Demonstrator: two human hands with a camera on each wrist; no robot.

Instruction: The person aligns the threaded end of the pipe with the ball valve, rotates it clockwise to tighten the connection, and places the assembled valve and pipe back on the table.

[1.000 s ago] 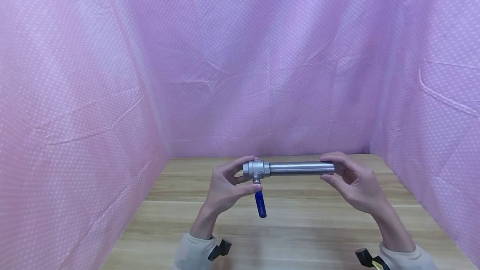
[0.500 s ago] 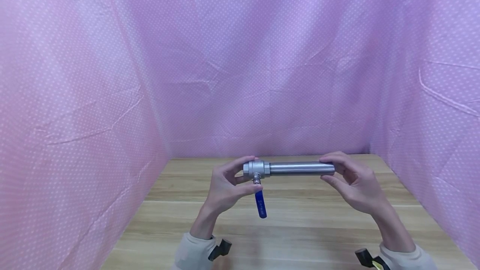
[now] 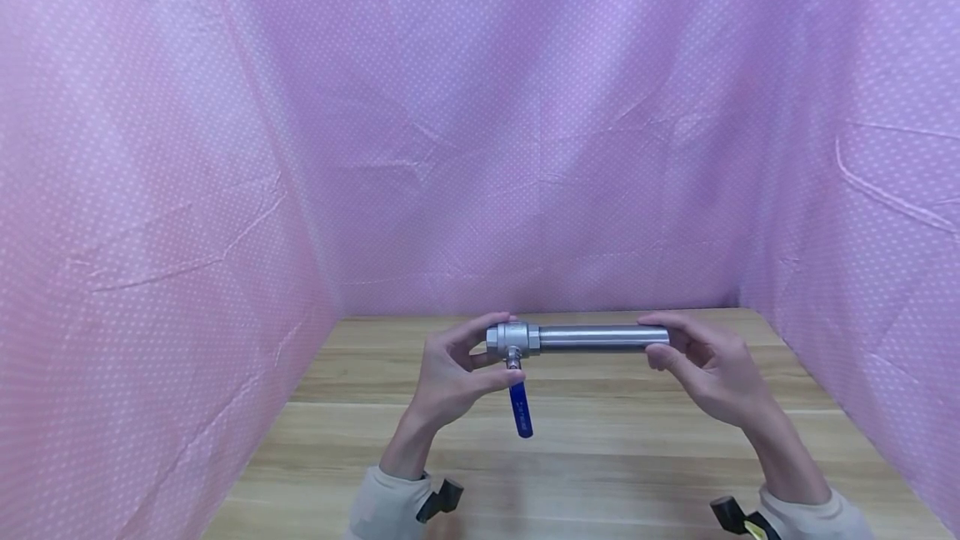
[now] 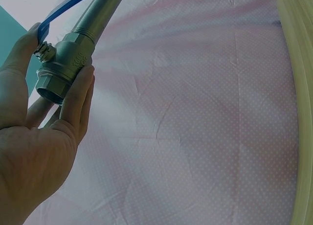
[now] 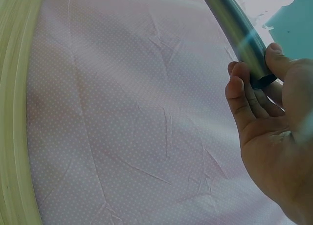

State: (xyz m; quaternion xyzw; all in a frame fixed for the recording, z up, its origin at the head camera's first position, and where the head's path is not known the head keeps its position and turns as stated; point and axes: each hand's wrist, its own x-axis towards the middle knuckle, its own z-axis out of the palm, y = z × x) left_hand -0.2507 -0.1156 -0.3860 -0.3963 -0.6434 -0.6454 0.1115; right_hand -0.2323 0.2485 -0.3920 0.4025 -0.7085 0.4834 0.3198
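Note:
A silver ball valve (image 3: 512,338) with a blue lever handle (image 3: 521,411) is held up over the table in the head view. A steel pipe (image 3: 592,338) extends from its right side, roughly level, with threads showing at the joint. My left hand (image 3: 450,377) grips the valve, fingers behind the body and thumb at the lever's base. In the left wrist view the valve's open hex end (image 4: 53,86) faces my palm. My right hand (image 3: 712,369) pinches the pipe's free end between thumb and fingers. The right wrist view shows that hollow end (image 5: 262,81) near my palm.
A wood-grain table (image 3: 585,473) lies below both hands. Pink dotted cloth (image 3: 525,148) hangs at the back and on both sides. Black mounts (image 3: 441,500) sit at both wrists, by the pale sleeves.
My right thumb has moved slightly up and right on the pipe's end, and the fingers have shifted a little down. The left hand and the valve have stayed nearly still.

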